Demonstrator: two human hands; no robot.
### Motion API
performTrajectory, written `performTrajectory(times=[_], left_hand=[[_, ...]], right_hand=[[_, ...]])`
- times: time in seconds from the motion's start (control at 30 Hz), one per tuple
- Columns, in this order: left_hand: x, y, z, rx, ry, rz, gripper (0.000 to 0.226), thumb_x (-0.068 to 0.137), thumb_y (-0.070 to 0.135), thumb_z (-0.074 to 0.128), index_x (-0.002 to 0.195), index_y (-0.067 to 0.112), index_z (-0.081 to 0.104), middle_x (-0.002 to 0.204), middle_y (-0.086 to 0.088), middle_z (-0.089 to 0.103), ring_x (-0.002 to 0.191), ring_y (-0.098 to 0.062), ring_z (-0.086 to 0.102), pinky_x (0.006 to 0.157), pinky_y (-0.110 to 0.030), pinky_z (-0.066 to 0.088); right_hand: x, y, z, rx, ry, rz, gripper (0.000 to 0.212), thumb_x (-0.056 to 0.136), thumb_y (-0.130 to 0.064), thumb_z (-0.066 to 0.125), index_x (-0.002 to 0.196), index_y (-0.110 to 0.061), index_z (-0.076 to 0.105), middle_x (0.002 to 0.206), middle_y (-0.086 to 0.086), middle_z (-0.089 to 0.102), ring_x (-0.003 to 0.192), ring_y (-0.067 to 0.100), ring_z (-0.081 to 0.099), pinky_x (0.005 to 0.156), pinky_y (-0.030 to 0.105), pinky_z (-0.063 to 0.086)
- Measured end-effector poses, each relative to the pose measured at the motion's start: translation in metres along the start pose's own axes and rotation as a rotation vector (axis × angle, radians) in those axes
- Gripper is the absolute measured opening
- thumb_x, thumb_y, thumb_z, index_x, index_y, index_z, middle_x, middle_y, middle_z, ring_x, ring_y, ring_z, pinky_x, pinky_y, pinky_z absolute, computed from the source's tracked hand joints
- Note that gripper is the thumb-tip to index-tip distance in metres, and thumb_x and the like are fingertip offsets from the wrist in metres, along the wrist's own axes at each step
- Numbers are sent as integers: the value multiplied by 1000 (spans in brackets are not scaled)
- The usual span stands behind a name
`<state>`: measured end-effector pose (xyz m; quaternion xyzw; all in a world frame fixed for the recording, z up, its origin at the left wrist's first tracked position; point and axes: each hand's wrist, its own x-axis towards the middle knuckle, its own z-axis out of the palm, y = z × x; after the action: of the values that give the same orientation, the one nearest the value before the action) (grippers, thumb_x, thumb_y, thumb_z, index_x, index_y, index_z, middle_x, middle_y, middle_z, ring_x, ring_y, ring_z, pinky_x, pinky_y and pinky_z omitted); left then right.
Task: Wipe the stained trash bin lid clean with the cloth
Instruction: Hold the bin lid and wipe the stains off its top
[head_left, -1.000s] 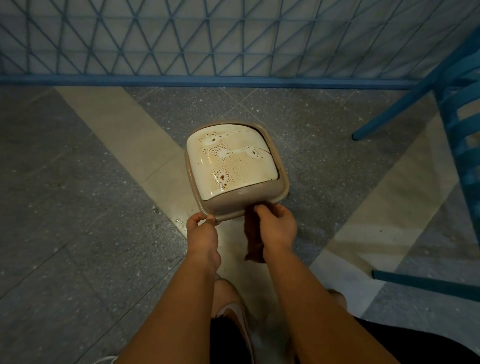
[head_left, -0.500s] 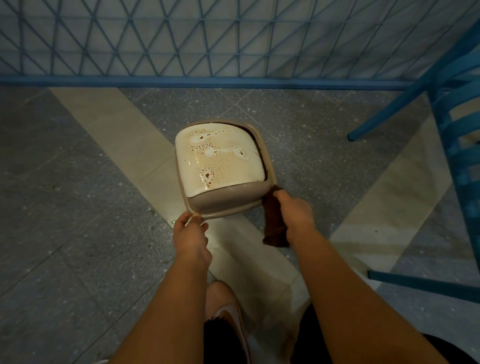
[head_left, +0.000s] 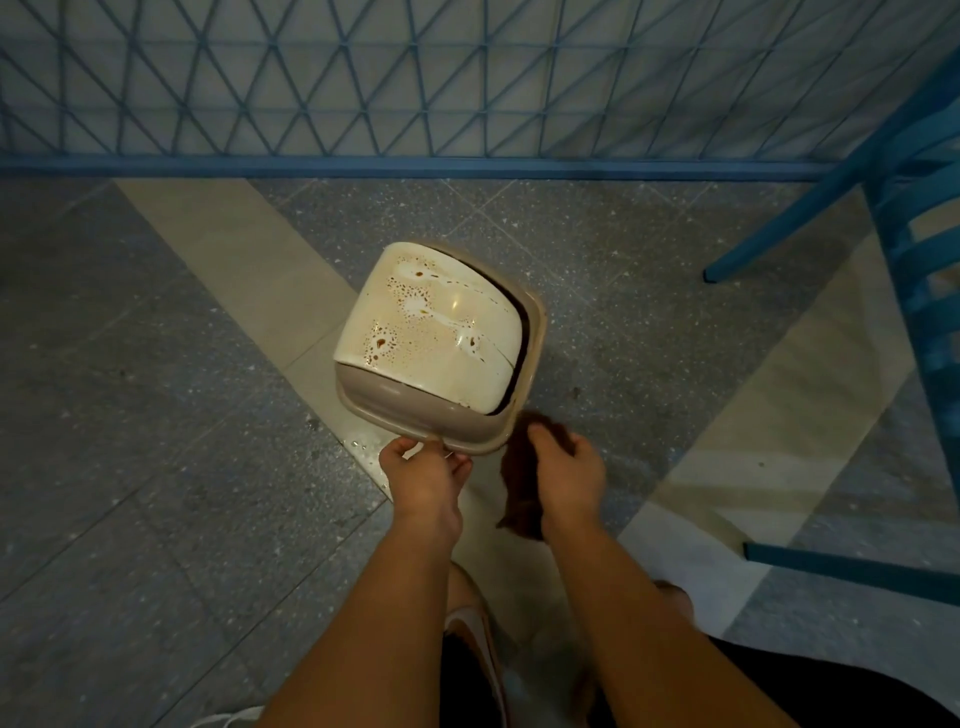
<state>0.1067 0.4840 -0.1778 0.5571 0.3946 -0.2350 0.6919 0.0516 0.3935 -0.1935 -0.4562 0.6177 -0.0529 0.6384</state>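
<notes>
Left hand (head_left: 423, 480) pinches near rim of cream glossy plastic trash bin lid (head_left: 431, 332), brown-stained, tilted up. Right hand (head_left: 566, 475) grips dark brown cloth (head_left: 519, 499) just right of that rim; stains lie up-left of it.

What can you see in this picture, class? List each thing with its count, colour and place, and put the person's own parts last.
Stained cream plastic trash bin lid: one, cream with brown spots, centre, tilted in its taupe frame.
Dark brown cloth: one, brown, below the lid's right corner.
Grey speckled tile floor: one, grey with beige bands, all around.
Blue lattice fence: one, blue, along the top.
Blue wooden chair: one, blue, right edge.
Left hand: one, grips the frame's near rim.
Right hand: one, holds the cloth beside the lid.
</notes>
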Motion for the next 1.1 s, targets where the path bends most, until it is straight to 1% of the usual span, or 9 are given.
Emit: performTrajectory(times=[0.1,0.2,0.33,0.47,0.6,0.73,0.87,0.93,1.1], left_hand=[[-2,0,2,-23,-4,-9,23,96,6,50,114,15,39,85,-11,57,77,-23,57,86,-40,52],[-1,-3,3,-14,-20,-15,22,95,6,49,113,16,40,88,-12,59,76,-24,58,77,-38,53],[-3,-2,4,2,-30,27,24,94,2,45,111,17,36,81,-11,56,69,-21,54,67,-34,49],[-1,2,5,-13,-71,34,23,96,1,44,109,17,34,79,-10,53,70,-20,53,76,-33,52],[1,-2,4,24,-63,53,22,95,2,45,108,18,35,76,-8,50,67,-17,48,73,-29,50],[1,-4,5,11,-46,19,22,95,2,45,107,18,36,85,-11,53,78,-22,53,75,-31,52],[0,-3,7,6,-31,21,21,94,0,43,96,21,39,85,-13,55,74,-23,55,73,-34,52],[2,-4,6,30,-34,30,22,94,0,43,102,20,37,82,-13,55,71,-22,54,73,-34,52],[2,-3,3,62,-52,40,23,94,2,45,106,19,35,85,-12,52,70,-17,50,75,-30,52]], right_hand=[[-2,-4,-3,18,-2,-32,41,76,-37,74,110,-16,63,100,6,70,86,22,69,78,42,59],[-21,10,3,-32,-105,15,30,78,-28,74,102,-16,61,93,6,68,81,23,69,71,40,60],[-24,7,12,-136,-90,-137,16,80,-21,71,91,-21,60,90,1,66,82,17,65,75,35,57],[-11,-9,12,-156,-61,-203,13,81,-20,70,88,-23,59,86,-3,65,80,16,64,73,33,55],[10,-27,14,-113,10,-200,16,81,-24,70,94,-22,60,94,0,66,86,18,64,81,38,56],[5,-27,14,-36,58,-215,18,83,-25,69,97,-24,58,99,0,64,91,18,64,83,37,55],[-19,6,10,-90,-18,-187,17,85,-23,68,99,-17,61,96,1,66,89,17,64,80,35,54],[-21,9,7,-165,-51,-216,13,84,-22,68,95,-18,61,92,1,66,85,17,64,76,33,54],[13,-36,12,-190,-1,-195,16,80,-25,70,92,-25,60,93,2,66,83,19,64,79,39,56]])
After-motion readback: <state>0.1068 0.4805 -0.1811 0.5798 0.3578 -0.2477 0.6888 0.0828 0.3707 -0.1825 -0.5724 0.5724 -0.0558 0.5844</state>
